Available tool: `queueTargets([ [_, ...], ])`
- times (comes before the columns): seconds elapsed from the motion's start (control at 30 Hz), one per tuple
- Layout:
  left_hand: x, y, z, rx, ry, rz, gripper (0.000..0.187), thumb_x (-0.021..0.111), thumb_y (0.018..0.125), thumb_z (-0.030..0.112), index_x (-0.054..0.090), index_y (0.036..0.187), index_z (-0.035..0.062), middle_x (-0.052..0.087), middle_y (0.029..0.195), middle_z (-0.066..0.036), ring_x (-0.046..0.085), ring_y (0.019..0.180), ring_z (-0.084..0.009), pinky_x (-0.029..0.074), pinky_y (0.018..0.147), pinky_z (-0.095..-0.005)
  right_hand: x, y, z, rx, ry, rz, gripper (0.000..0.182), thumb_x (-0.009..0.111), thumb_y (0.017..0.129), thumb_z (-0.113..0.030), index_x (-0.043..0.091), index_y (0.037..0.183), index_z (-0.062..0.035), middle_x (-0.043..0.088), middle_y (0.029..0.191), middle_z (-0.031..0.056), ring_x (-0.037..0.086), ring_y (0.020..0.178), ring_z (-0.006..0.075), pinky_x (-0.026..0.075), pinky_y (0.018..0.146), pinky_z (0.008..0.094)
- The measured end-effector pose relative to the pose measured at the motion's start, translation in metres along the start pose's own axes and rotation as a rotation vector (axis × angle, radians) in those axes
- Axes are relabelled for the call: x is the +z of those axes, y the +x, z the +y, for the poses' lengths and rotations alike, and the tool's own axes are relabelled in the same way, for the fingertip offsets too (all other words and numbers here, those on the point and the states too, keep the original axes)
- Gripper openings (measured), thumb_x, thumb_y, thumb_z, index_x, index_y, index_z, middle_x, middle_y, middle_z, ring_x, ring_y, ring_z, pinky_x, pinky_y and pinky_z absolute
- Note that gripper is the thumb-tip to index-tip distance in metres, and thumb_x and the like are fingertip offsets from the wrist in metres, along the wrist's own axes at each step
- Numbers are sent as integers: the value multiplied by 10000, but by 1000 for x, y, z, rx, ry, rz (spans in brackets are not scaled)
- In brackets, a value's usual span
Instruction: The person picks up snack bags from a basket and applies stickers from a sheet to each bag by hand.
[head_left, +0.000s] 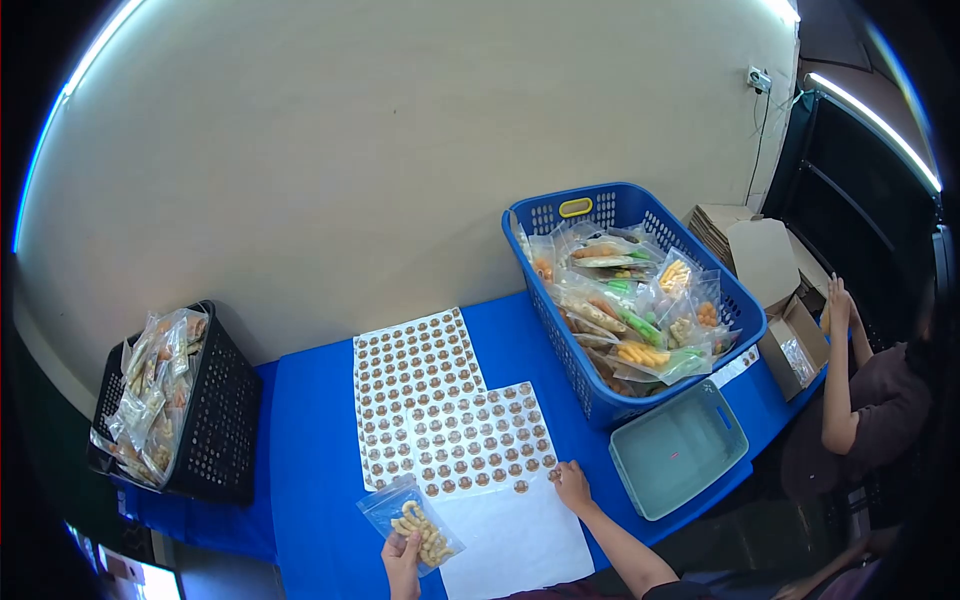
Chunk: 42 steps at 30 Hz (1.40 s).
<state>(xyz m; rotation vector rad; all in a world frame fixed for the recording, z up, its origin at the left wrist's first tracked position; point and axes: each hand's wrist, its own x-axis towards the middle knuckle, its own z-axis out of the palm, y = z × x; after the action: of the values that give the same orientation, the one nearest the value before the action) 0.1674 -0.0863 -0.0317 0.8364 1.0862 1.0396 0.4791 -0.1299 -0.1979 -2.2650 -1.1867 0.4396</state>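
My left hand [402,565] grips the lower edge of a clear zip bag [412,525] that holds pale, curled snack pieces. The bag is tilted over the near left part of a sticker sheet. My right hand [572,488] has its fingertips pinched at a round brown sticker [553,475] by the sheet's right edge. Rows of matching round stickers cover the upper part of the white sticker sheet [515,545], while its near part is bare backing. Another sticker sheet [375,345] lies partly beneath it.
A large blue basket [590,400] full of bagged snacks stands at the right back. Before it sits a grey-green tray [675,455]. At left is a black basket [215,440] with more bags. Another person [870,400] is at right beside cardboard boxes [795,345]. A blue cloth [315,450] covers the table.
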Motion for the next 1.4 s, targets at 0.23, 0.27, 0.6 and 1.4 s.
queueTargets([
  [0.23,36,-10,-3,30,29,-19,244,513,804,65,464,1028,-18,559,938,-79,560,812,-141,470,682,-255,8,16,21,-60,-7,-181,140,519,732,-111,482,851,-48,464,885,154,484,847,329,409,715,408],
  [0.27,39,-13,-3,30,21,-13,243,513,804,63,463,1028,-18,557,941,-79,559,815,-139,469,685,-255,8,14,22,-93,-38,-196,144,520,731,-103,482,858,-46,466,882,155,484,847,329,410,714,408],
  [0.6,40,-32,-8,47,34,30,256,514,801,56,458,1040,-16,542,967,-71,547,840,-137,460,711,-258,15,1,20,-21,180,81,121,559,683,-73,515,790,-35,506,798,139,506,789,292,416,681,389],
  [1.4,111,12,22,-132,40,-293,328,526,798,77,431,1099,-10,549,993,-96,556,863,-150,461,735,-254,-169,-17,-114,59,1221,-449,125,606,728,-61,588,845,-20,569,746,9,503,694,69,390,621,194],
])
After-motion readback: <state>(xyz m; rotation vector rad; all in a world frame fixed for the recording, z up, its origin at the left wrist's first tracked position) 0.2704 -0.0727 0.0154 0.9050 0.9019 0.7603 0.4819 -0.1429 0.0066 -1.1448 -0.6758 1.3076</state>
